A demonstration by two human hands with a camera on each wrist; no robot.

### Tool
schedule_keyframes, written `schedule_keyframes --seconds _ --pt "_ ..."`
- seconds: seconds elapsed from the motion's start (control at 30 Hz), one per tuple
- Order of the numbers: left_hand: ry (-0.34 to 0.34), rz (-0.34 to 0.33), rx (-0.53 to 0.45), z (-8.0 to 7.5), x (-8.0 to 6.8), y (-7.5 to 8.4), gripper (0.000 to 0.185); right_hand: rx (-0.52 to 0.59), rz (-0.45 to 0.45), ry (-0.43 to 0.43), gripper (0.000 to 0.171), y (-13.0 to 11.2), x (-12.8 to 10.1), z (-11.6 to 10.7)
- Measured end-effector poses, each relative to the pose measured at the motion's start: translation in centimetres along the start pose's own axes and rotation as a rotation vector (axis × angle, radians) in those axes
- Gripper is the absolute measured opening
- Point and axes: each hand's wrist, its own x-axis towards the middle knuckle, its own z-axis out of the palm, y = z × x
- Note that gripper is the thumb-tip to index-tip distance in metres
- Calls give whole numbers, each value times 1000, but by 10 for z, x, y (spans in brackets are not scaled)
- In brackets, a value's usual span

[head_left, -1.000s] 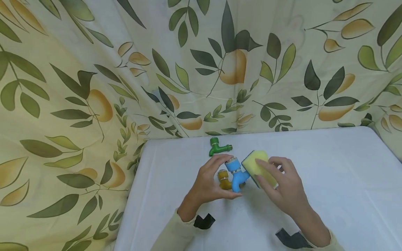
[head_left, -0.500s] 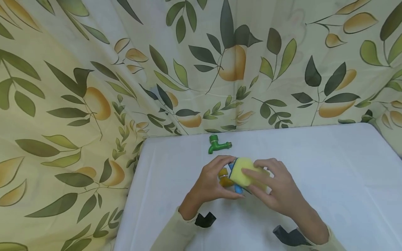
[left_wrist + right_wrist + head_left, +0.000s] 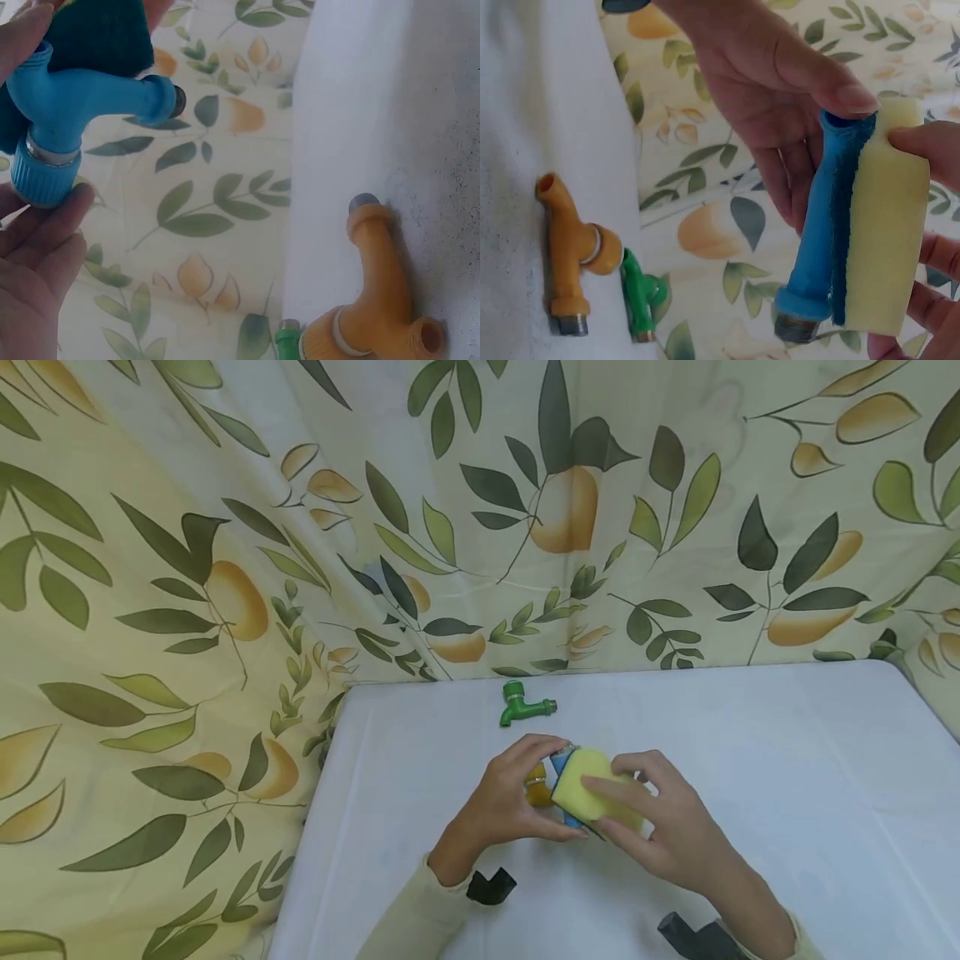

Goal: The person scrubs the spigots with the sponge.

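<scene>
Left hand (image 3: 501, 802) pinches the blue plastic tap (image 3: 819, 225) by its ends, above the white table (image 3: 750, 760). Right hand (image 3: 660, 827) grips the yellow sponge (image 3: 885, 225), dark scouring face flat along the tap's long axis.

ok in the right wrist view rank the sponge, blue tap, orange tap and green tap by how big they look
1. sponge and blue tap: about alike in length, both held close to the camera, so unsure.
2. orange tap, lying on the table.
3. green tap, smallest, but farther off and partly hidden.
</scene>
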Motion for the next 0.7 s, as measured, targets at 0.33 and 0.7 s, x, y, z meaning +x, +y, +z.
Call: schedule_keyframes --seconds 0.33,0.7 --pt "78 12 19 -2 1 1 101 -97 14 26 49 4 0 -7" --pt "163 29 -13 -7 -1 4 102 -103 147 101 50 9 -14 -9"
